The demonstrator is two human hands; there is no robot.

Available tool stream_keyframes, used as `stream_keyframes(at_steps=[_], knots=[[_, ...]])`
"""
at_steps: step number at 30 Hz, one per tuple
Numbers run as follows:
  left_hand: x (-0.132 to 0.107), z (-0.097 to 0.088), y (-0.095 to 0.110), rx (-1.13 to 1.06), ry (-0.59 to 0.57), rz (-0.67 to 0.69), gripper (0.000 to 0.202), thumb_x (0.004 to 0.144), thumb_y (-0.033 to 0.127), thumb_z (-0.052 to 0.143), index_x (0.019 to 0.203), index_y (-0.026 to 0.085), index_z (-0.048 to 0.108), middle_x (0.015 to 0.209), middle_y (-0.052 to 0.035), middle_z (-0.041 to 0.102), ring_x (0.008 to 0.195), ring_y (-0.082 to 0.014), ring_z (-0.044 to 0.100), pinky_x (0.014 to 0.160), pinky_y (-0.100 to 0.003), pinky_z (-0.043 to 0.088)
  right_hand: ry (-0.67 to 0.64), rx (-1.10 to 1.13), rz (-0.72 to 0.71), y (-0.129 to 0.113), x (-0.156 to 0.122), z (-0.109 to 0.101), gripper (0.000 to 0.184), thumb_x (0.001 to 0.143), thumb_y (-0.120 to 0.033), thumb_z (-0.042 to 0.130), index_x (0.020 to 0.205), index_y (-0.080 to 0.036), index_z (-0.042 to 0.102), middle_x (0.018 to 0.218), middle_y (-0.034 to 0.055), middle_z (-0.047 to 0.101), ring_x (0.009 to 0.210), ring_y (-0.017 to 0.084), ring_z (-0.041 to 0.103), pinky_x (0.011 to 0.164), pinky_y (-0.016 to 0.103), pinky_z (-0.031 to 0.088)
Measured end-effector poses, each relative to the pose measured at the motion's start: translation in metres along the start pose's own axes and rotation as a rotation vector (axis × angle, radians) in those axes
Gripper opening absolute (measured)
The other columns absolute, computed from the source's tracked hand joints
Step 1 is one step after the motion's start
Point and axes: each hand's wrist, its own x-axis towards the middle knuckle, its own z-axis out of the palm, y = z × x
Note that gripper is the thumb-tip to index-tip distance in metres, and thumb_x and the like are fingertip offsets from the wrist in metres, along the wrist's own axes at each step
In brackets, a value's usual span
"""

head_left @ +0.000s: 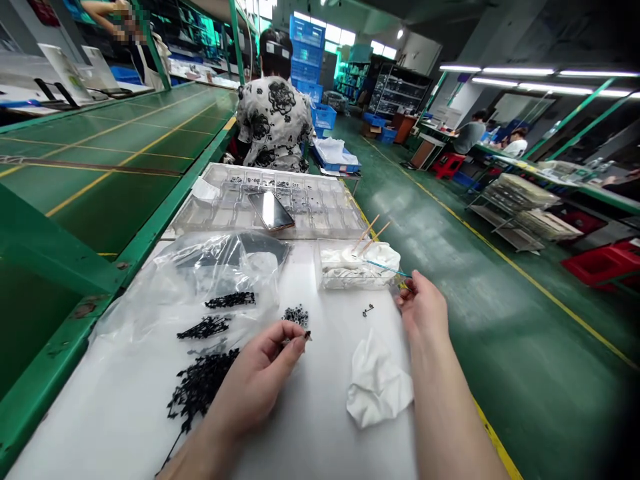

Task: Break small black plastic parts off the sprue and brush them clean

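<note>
My left hand (263, 373) pinches a small black part (308, 335) between thumb and fingertips, low over the white tabletop. In my right hand (425, 310) is a thin blue stick (389, 268), its far end reaching into a clear box (357, 285) of crumpled white material. Two or more wooden sticks (373, 233) poke up from that box. Just beyond my left fingers lies a cluster of small ring-like pieces (296, 315). Black branching parts (200, 383) are heaped left of that hand, partly hidden by it. A tiny dark part (368, 311) rests between my hands.
A white cloth (377, 383) lies near my right forearm. Black bundles (230, 300) sit on a clear plastic bag (170, 273). Behind stands a compartment tray (220, 217) with a phone (271, 211) on it. A green-framed conveyor (150, 143) runs along the left; a person (275, 120) sits ahead.
</note>
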Motion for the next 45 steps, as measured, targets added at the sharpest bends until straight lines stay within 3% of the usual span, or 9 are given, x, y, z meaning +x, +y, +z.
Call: stream_keyframes(at_steps=[3, 7, 16, 22, 34, 40, 45], knots=[[0.001, 0.001, -0.001, 0.0, -0.003, 0.013, 0.046, 0.096, 0.065, 0.068, 0.108, 0.021, 0.066, 0.073, 0.0051, 0.042, 0.064, -0.0126, 0.031, 0.057, -0.025, 0.025, -0.021, 0.053, 0.021, 0.0, -0.001, -0.001, 0.042, 0.057, -0.037, 0.087, 0.086, -0.018, 0.063, 0.071, -0.0031, 0.058, 0.054, 0.009, 0.048, 0.042, 0.021, 0.035], [0.001, -0.001, -0.001, 0.005, -0.01, 0.006, 0.046, 0.097, 0.066, 0.066, 0.109, 0.021, 0.065, 0.072, 0.0055, 0.042, 0.064, -0.0131, 0.031, 0.056, -0.025, 0.025, -0.044, 0.092, -0.054, -0.005, -0.006, -0.001, 0.047, 0.053, -0.035, 0.092, 0.089, -0.017, 0.069, 0.073, -0.003, 0.063, 0.056, 0.007, 0.048, 0.044, 0.018, 0.035], [0.001, -0.002, 0.007, 0.056, -0.026, 0.048, 0.04, 0.099, 0.061, 0.063, 0.104, 0.021, 0.066, 0.076, 0.0035, 0.046, 0.067, -0.0142, 0.036, 0.06, -0.025, 0.031, -0.081, 0.051, -0.221, -0.003, -0.021, 0.009, 0.046, 0.06, -0.044, 0.099, 0.086, -0.015, 0.075, 0.072, -0.0012, 0.067, 0.056, 0.005, 0.048, 0.047, 0.018, 0.038], [0.002, -0.004, 0.006, 0.085, -0.039, 0.037, 0.043, 0.1, 0.064, 0.062, 0.105, 0.022, 0.065, 0.075, 0.0035, 0.045, 0.066, -0.0145, 0.036, 0.06, -0.025, 0.031, -0.08, 0.045, -0.223, -0.006, -0.019, 0.006, 0.051, 0.059, -0.049, 0.099, 0.089, -0.015, 0.074, 0.072, -0.0013, 0.067, 0.056, 0.006, 0.049, 0.047, 0.018, 0.041], [-0.002, -0.006, 0.006, 0.044, -0.047, 0.017, 0.043, 0.101, 0.065, 0.062, 0.107, 0.022, 0.063, 0.073, 0.0052, 0.042, 0.065, -0.0135, 0.033, 0.058, -0.025, 0.028, -0.098, 0.084, -0.18, -0.012, -0.019, 0.002, 0.048, 0.062, -0.044, 0.098, 0.088, -0.016, 0.071, 0.074, -0.0022, 0.065, 0.058, 0.007, 0.049, 0.046, 0.019, 0.037], [-0.005, -0.006, 0.004, -0.053, 0.002, 0.046, 0.037, 0.1, 0.059, 0.067, 0.104, 0.023, 0.065, 0.07, 0.0062, 0.042, 0.062, -0.0126, 0.031, 0.056, -0.025, 0.026, -0.294, 0.274, -0.014, -0.023, -0.04, 0.002, 0.039, 0.068, -0.034, 0.096, 0.092, -0.018, 0.071, 0.082, -0.0032, 0.065, 0.066, 0.009, 0.056, 0.053, 0.023, 0.046], [-0.004, -0.006, 0.005, -0.185, 0.049, 0.105, 0.029, 0.1, 0.051, 0.07, 0.101, 0.022, 0.067, 0.066, 0.0066, 0.042, 0.058, -0.0113, 0.031, 0.054, -0.025, 0.027, -0.431, 0.345, 0.04, -0.023, -0.069, 0.011, 0.026, 0.075, -0.029, 0.091, 0.092, -0.019, 0.074, 0.085, -0.0026, 0.066, 0.064, 0.009, 0.052, 0.052, 0.025, 0.045]])
